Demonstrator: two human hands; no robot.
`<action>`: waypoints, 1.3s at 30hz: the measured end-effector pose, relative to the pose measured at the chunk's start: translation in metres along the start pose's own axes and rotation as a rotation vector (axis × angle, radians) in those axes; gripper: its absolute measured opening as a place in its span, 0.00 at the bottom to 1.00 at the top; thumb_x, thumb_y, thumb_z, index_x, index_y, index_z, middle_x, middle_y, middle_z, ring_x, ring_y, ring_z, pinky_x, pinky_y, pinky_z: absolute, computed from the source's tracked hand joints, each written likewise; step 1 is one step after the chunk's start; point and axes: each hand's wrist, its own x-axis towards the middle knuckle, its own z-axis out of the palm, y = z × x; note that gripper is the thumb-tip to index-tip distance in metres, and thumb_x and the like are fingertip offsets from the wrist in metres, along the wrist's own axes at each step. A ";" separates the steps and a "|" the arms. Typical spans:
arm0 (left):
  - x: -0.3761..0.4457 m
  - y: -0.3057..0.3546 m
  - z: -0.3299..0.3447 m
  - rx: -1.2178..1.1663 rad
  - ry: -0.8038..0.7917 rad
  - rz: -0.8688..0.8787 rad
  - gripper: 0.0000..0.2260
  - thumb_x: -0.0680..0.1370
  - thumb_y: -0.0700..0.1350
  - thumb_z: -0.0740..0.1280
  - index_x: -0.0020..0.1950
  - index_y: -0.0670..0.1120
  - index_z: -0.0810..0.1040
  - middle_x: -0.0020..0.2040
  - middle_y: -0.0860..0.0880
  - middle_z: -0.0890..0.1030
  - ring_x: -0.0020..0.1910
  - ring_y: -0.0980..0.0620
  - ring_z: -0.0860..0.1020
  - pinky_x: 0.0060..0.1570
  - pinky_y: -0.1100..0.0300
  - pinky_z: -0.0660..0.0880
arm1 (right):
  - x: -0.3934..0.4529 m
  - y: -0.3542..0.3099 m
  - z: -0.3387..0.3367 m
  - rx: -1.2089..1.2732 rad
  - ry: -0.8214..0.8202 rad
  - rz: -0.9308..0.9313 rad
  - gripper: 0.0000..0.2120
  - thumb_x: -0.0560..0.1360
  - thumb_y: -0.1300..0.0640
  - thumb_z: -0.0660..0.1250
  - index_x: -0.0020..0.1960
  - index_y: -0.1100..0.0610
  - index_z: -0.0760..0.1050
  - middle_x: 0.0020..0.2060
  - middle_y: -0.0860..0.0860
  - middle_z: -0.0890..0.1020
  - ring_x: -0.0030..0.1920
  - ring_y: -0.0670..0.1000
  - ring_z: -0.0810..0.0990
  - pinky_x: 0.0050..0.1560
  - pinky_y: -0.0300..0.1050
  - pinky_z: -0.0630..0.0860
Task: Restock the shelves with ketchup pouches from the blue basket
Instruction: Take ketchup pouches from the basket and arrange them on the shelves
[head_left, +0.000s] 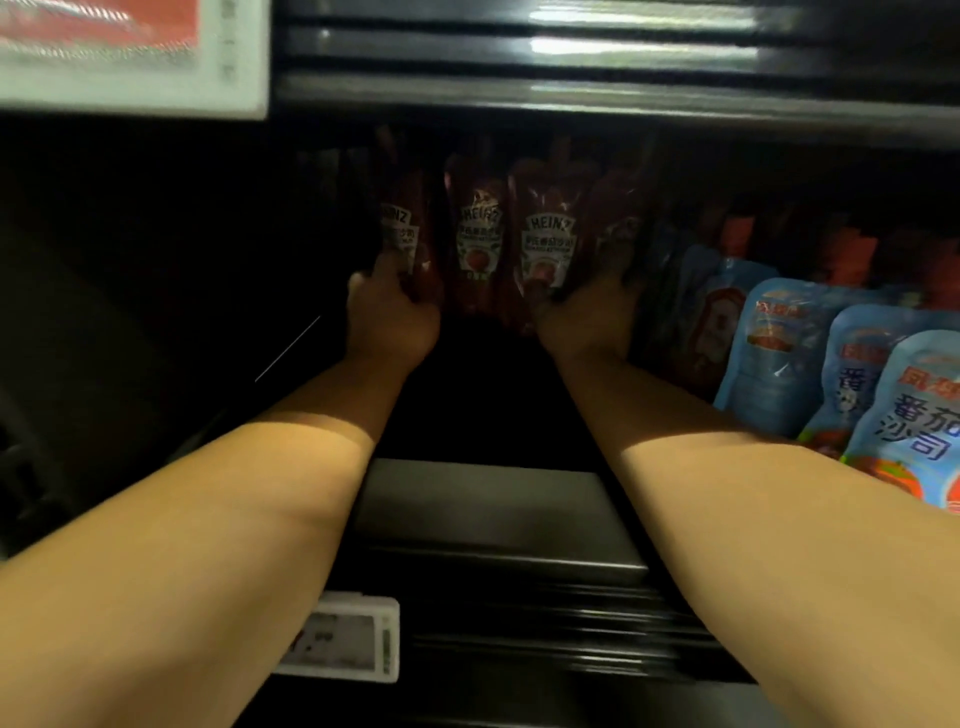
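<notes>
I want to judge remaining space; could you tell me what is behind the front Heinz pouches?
Only dark shelf depth shows behind the Heinz ketchup pouches; the pouches themselves and shadow hide any further rows.

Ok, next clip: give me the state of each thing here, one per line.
Left hand: grips the leftmost red pouch, thumb on its front.
Right hand: at the rightmost red pouches' base; grip unclear.
Red pouches: upright, at the shelf's back.
Blue pouches: upright, in a row.
Price tag: on the shelf edge.
</notes>
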 end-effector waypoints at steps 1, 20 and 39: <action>0.000 0.001 -0.001 -0.010 -0.017 0.007 0.18 0.79 0.50 0.68 0.69 0.50 0.75 0.62 0.38 0.75 0.60 0.38 0.76 0.63 0.58 0.71 | -0.001 0.000 -0.001 -0.017 -0.001 -0.008 0.49 0.75 0.37 0.67 0.83 0.54 0.44 0.78 0.64 0.60 0.76 0.66 0.63 0.75 0.59 0.63; 0.015 -0.013 0.013 0.084 -0.105 0.019 0.17 0.79 0.50 0.67 0.68 0.55 0.78 0.72 0.42 0.62 0.69 0.40 0.69 0.74 0.57 0.63 | 0.004 -0.003 -0.004 0.018 -0.131 0.039 0.52 0.73 0.35 0.70 0.82 0.55 0.43 0.78 0.61 0.60 0.76 0.62 0.63 0.74 0.58 0.66; -0.090 -0.009 -0.105 -0.402 -0.169 -0.168 0.09 0.75 0.36 0.70 0.46 0.51 0.80 0.47 0.42 0.83 0.51 0.40 0.83 0.54 0.47 0.80 | -0.107 -0.030 -0.127 0.444 -0.261 0.374 0.11 0.69 0.55 0.72 0.51 0.56 0.80 0.51 0.57 0.84 0.55 0.62 0.82 0.57 0.61 0.81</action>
